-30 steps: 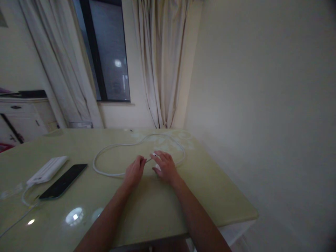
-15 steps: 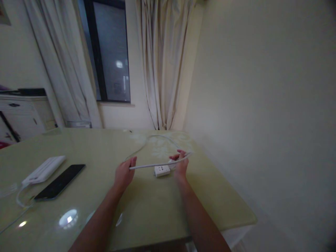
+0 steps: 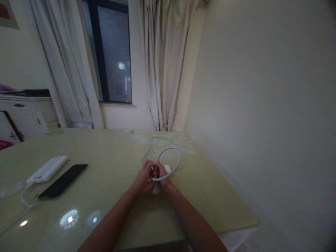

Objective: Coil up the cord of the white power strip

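Note:
A white cable (image 3: 179, 163) curves in a loop between my hands, with a wider loop lying behind it on the table. My left hand (image 3: 145, 177) is closed around part of it, fingertips pressed close to the other hand. Beside it, my right hand (image 3: 163, 176) also grips the cable, the loop passing over its fingers. Partly hidden behind my right hand sits a white power strip head (image 3: 167, 168) on the tabletop. The exact spot where the fingers pinch is too small to make out.
To the left, a white power bank (image 3: 47, 169) with a short cord lies beside a black phone (image 3: 63, 181). The glossy table (image 3: 105, 147) has its right edge near a bare wall (image 3: 262, 105). Curtains (image 3: 168, 70) and a window stand behind.
My hands have come together from apart, the left moving right and the right moving left. The stretch of cable between them has bent into a small loop.

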Available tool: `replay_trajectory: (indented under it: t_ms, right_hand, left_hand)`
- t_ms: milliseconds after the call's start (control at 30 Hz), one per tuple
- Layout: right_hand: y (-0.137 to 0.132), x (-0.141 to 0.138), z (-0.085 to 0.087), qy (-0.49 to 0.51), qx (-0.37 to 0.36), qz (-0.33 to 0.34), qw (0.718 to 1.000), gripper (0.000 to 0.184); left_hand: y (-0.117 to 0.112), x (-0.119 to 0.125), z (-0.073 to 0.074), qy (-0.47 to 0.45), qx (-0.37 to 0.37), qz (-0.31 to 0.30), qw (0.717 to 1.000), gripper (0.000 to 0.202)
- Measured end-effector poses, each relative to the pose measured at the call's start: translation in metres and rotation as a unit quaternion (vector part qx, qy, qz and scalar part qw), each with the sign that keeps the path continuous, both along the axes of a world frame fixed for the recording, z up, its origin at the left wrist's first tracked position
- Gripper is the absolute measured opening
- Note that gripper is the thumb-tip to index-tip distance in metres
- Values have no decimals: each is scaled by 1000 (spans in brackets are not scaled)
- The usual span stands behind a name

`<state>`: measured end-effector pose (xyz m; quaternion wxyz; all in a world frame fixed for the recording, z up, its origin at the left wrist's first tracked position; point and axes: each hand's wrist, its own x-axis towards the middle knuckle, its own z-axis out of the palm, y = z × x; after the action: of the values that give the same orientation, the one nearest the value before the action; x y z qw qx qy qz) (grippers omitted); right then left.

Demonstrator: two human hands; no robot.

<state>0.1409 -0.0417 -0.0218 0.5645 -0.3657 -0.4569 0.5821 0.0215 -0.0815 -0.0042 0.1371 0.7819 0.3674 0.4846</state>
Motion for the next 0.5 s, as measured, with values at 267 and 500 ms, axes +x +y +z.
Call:
replay_trajectory:
  t_ms: [267,500]
  right_hand:
    - [-4,-1,3,62,-69,75,993,21]
    - [-6,7,13,91,-55,100,989,23]
  left_hand:
    - [3,-3,0,21,59,17,998,25]
    - [14,-22,1,122,90,55,987,31]
